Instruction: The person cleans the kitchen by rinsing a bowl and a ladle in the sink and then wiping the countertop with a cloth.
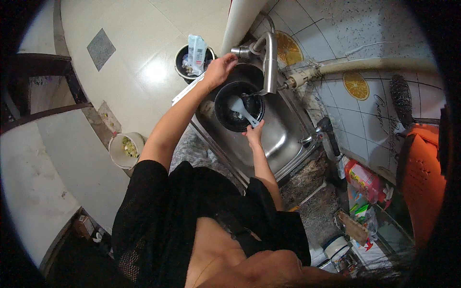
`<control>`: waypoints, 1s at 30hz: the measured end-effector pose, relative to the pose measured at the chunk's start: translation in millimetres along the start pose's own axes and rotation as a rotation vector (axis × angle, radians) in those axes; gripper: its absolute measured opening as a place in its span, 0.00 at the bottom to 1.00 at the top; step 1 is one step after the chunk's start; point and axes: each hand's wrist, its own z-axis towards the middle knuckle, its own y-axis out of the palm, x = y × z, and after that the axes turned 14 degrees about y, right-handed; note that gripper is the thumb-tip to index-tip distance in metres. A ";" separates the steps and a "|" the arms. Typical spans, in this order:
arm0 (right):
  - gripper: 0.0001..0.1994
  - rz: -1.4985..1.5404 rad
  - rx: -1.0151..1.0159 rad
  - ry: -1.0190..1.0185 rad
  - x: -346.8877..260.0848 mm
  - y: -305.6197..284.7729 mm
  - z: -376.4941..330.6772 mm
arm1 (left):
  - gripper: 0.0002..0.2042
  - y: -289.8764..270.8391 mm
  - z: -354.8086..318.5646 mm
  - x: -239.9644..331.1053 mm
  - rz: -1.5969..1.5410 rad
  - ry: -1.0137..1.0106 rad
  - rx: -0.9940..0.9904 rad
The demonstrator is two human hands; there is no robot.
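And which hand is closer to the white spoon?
Right. The right hand is at the handle end of the white spoon; the left hand is farther away, over toward the tap.

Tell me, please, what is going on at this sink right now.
A person is at work at a steel sink. The right hand holds a black bowl at its rim, where the handle of a pale scoop inside also ends, near the spout of the faucet. The left hand is raised by the faucet's lever; whether it touches it is unclear.
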 end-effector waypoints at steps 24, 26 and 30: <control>0.35 -1.066 0.209 -0.695 -32.7 -10.3 -7.5 | 0.28 74.5 -161.3 -32.0 -0.478 -0.504 -0.052; 0.32 -1.278 0.065 -0.648 -23.3 9.3 19.7 | 0.28 80.6 -168.2 -44.5 -0.436 -0.473 -0.036; 0.20 -1.657 0.175 -0.573 -7.8 27.0 60.5 | 0.27 80.5 -160.2 -42.6 -0.184 -0.619 -0.175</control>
